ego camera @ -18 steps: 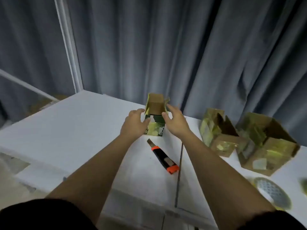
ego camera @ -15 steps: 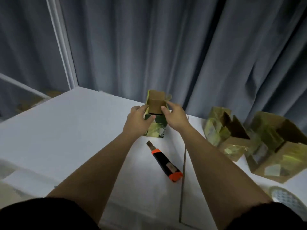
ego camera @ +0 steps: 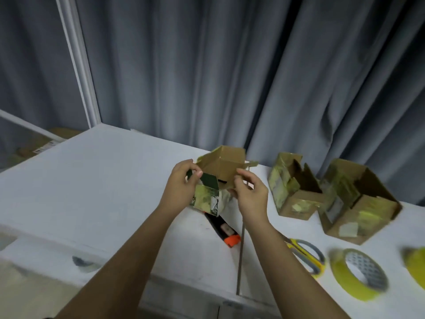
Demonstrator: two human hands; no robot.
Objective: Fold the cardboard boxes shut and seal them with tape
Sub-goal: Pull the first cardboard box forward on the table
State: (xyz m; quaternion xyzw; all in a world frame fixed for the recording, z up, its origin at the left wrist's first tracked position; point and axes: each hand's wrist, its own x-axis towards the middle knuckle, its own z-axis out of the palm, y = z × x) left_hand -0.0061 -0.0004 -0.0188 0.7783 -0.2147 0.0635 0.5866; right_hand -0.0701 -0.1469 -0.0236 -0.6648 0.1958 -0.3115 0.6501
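Left hand (ego camera: pixel 181 187) pinching box (ego camera: pixel 213 192) flap; right hand (ego camera: pixel 250 194) gripping opposite side. Box top open, above bench (ego camera: pixel 92 180). Knife (ego camera: pixel 224 229) beneath.

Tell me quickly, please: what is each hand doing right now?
Left hand: pinches a flap of the small cardboard box.
Right hand: fingers curled on the same box's right side, gripping it.

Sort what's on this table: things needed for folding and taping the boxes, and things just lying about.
For the job: small box held in both hands, two open boxes, yellow tape roll.
Lying about: utility knife, scissors.
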